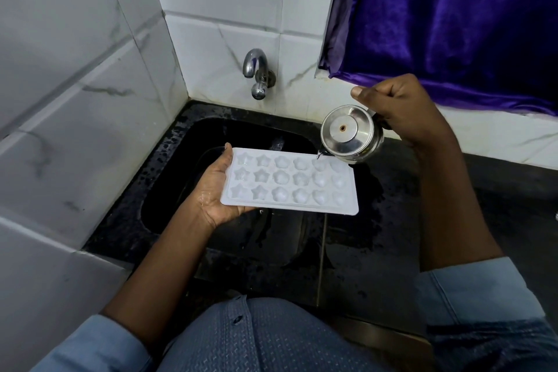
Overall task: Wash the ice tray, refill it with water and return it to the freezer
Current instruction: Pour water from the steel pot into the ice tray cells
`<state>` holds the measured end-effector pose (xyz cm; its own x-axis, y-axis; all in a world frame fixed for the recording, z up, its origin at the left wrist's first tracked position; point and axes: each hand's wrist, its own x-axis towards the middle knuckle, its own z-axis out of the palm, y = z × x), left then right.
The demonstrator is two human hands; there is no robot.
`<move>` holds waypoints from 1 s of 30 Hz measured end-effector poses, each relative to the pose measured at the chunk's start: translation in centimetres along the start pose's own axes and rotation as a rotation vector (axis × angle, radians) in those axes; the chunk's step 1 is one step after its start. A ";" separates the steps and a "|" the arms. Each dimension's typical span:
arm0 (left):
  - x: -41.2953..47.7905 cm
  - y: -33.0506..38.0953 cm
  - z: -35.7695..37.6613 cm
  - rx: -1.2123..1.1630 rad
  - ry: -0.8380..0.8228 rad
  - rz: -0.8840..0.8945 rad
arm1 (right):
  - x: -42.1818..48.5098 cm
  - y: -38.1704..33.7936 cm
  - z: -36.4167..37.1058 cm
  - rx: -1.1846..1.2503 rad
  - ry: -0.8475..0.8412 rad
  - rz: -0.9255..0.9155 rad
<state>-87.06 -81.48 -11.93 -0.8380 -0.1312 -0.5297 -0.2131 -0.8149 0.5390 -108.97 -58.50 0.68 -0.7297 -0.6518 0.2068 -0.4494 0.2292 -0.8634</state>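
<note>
Looks light, thin and somewhat bendy: a white plastic ice tray point(290, 181) with star and flower cells, wet, so likely slippery. Best carried from underneath on a flat palm, or by both short ends once full, since any twist or tilt would probably spill the cells. Held about level above the black sink point(175, 166), nearer and to the right of the wall tap point(256, 72). Propped at its left short end on the left hand point(213, 190), palm up and wet, fingers hidden beneath, thumb hooked at the far left corner. Unsupported at the right end, so possibly sagging there as water goes in. Just beyond the far right corner, gripping a small steel pot point(347, 133) with the right hand point(404, 109), fingers curled round its handle side, tipped toward the tray and letting a thin trickle fall into a far right cell.
</note>
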 end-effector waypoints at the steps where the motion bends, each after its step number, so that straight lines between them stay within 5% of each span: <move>1: 0.0 0.0 -0.1 0.000 0.005 0.003 | 0.0 0.1 -0.1 -0.003 -0.003 0.007; 30: 1.3 0.5 -1.4 -0.017 -0.010 -0.011 | 0.9 0.3 -1.6 -0.049 0.027 -0.028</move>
<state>-87.53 -82.88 -13.22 -0.8407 -0.1170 -0.5288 -0.2133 -0.8259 0.5219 -110.60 -57.91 1.33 -0.7301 -0.6385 0.2433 -0.4936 0.2467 -0.8339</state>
